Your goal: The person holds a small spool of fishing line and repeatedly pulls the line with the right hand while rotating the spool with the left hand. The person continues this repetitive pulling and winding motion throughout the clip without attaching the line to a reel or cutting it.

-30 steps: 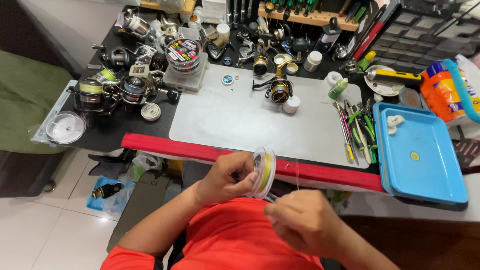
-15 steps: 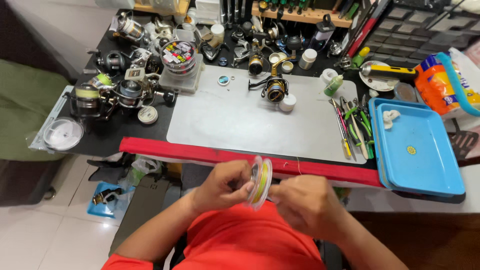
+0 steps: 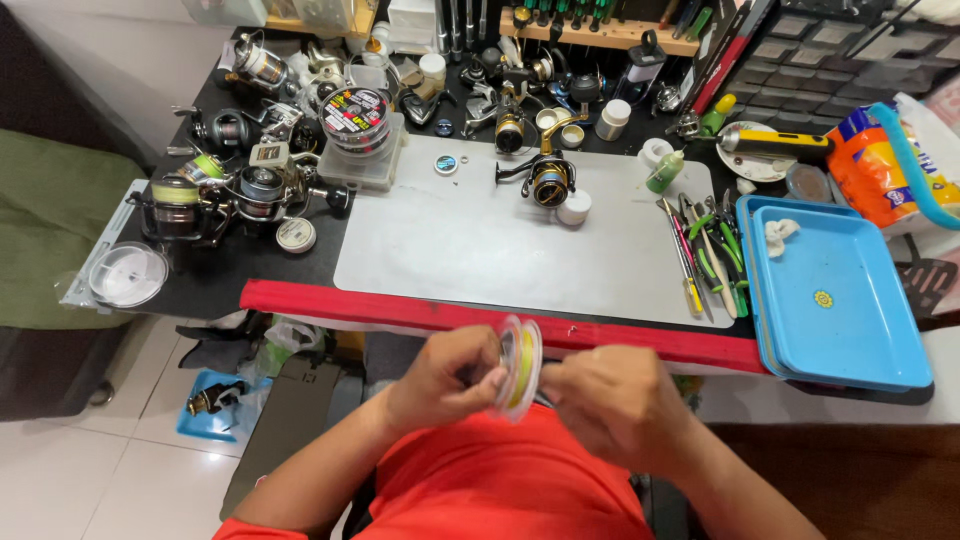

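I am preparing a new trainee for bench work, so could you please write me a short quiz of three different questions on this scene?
1. True or false: the clear spool of yellow-green line lies flat on the grey mat.
2. Multiple choice: what lies in the blue tray? A) a fishing reel B) a small white crumpled bit C) pliers
3. Which hands touch the spool?

Key
1. False: it is held upright on its edge, in front of the red table edge, above the person's lap.
2. B: the white bit sits near the tray's far left corner.
3. Both: the left hand and the right hand grip it from either side.
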